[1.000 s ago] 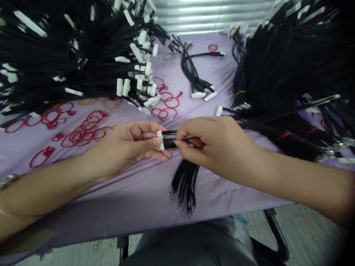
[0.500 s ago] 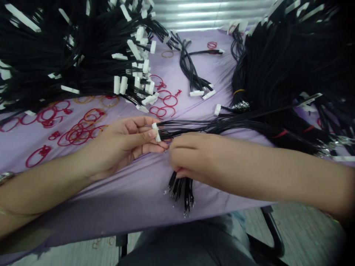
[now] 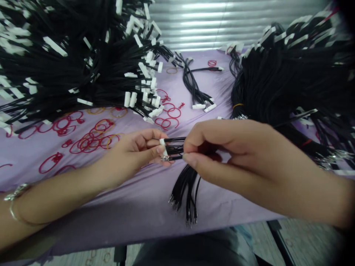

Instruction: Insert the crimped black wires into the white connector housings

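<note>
The left hand [image 3: 130, 157] is pinching a white connector [image 3: 164, 147] between thumb and fingers near the frame's centre. Its black wires [image 3: 174, 147] are running right into the right hand [image 3: 233, 155], whose thumb and fingers are gripping them just beside the connector. Crimped wire ends [image 3: 185, 195] are hanging below the hands over a purple cloth [image 3: 111, 207]. A large wire pile [image 3: 83, 70] is lying at upper left, another pile [image 3: 280, 81] is lying at right, and red rubber bands [image 3: 88, 142] are scattered at left.
</note>
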Available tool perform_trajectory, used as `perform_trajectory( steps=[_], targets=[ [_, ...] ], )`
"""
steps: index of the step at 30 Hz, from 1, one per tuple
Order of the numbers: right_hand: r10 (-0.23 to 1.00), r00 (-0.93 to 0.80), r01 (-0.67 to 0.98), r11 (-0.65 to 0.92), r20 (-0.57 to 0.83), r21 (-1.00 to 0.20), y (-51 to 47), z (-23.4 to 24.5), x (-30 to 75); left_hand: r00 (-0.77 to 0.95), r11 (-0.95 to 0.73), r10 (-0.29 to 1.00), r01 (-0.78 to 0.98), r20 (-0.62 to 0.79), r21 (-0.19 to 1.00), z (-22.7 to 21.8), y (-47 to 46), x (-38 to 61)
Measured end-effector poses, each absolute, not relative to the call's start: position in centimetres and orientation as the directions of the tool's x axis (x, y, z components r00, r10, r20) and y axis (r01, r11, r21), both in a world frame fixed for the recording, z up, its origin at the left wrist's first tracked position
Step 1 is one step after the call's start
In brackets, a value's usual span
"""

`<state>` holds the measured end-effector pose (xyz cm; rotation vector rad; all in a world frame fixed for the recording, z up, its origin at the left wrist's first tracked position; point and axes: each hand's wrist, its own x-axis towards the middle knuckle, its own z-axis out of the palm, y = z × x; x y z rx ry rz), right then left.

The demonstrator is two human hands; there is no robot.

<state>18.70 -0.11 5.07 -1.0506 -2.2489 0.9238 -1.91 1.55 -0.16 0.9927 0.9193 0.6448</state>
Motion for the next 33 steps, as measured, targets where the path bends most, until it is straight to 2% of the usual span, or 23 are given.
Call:
perform_trajectory(
  steps=[3,10,33],
  targets=[
    [0.86,-0.495,0.524,0.407,0.122,-0.748,0.8,4.6,18.5,0.498,0.382,0.804,-0.011,-0.326,0.924,-0.2,1.6,-2.0],
    [0.867,-0.497,0.582,0.355,0.026,-0.732,2.3,2.8,18.4,0.56,0.395,0.769,-0.037,-0.308,0.918,-0.2,1.8,-2.0],
    [0.891,-0.454,0.638,0.348,0.03,-0.686,2.0,2.5,17.9,0.55,0.412,0.767,-0.028,-0.33,0.911,-0.5,1.9,-2.0]
  ],
)
